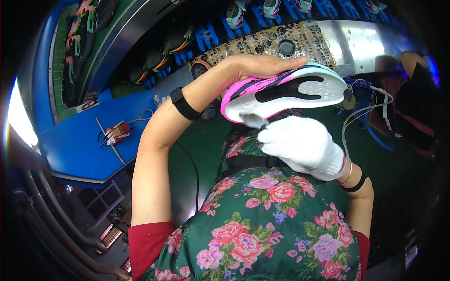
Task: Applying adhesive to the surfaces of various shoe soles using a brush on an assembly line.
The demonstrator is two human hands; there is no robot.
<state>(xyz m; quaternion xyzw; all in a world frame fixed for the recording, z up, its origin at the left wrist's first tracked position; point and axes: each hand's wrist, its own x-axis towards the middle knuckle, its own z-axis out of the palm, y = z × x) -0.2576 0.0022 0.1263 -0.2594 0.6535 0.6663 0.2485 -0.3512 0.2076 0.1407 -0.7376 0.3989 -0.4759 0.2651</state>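
Observation:
My left hand [265,66], bare, grips the far edge of a shoe sole [281,96], with the fingers laid along its side. The sole is tilted so that a white face with a black middle shows; its rim runs from pink and navy on the left to mint on the right. In a white knitted glove, my right hand [300,143] is closed on a small brush [253,120]. Grey bristles touch or nearly touch the near edge of the sole at its pink end. The brush's handle is mostly hidden in the glove.
A blue table [79,145] at the left bears a red-and-white cup [117,132] and a thin stick. Beyond my hands, a taped brown ledge [262,40] holds a round black cap [287,47]. Shoes [235,16] hang on blue racks at the back. Cables [370,107] loop at right.

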